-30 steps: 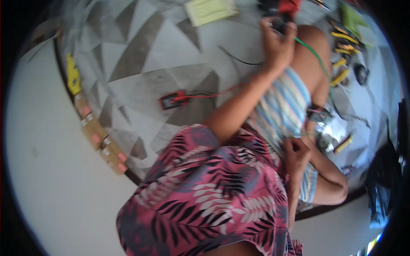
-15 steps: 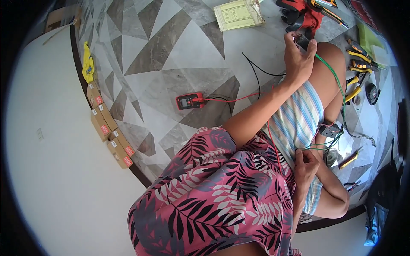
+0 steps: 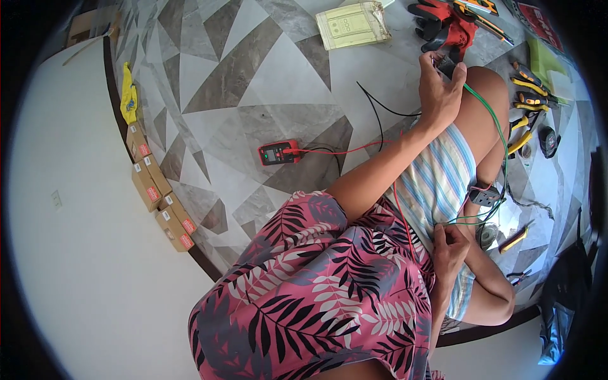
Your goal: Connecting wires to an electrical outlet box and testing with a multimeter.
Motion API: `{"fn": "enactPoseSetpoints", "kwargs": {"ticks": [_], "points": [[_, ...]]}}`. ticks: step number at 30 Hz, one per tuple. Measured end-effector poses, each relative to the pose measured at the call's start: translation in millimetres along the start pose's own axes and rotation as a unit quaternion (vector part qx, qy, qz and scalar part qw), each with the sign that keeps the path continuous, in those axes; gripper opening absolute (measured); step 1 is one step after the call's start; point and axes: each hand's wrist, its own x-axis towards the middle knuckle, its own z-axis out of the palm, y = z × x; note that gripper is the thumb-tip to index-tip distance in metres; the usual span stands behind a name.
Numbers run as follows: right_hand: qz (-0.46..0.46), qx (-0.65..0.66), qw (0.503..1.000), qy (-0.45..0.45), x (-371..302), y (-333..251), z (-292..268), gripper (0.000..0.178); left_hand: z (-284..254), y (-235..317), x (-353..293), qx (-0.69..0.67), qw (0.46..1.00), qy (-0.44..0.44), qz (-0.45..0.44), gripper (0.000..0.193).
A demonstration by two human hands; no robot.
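My left hand is closed around a small dark block above my raised knee. A green wire runs from beside that hand down in a loop to my lap. There my right hand pinches the green wire's thin end, the fingertips pressed together. On the floor to the left lies a red and black multimeter. Its red lead passes under my left forearm onto my lap; its far end is hard to make out. A black lead curves across the floor near my left wrist.
A dark socket block sits beside my leg. Pliers, a tape measure and a yellow cutter lie to the right. Red and black gloves and a yellowish package are at the far side; cardboard boxes line the wall.
The view has shifted slightly. Both hands keep their holds with little movement. A small green spot shows on the multimeter now.
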Motion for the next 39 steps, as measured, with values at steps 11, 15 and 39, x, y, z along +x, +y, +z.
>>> {"fn": "enactPoseSetpoints", "kwargs": {"ticks": [11,15,39], "points": [[-0.008,-0.01,1.0,0.014,-5,-15,9,0.022,-14,2,4,-0.025,0.999,0.005,-0.045,0.043],[-0.002,-0.023,1.0,0.017,-7,-15,2,0.023,-8,7,0,0.002,0.997,-0.025,-0.076,0.043],[-0.027,0.071,0.996,0.036,-29,-26,-33,0.014,-6,12,-1,0.002,0.997,-0.005,-0.083,0.041]]}}
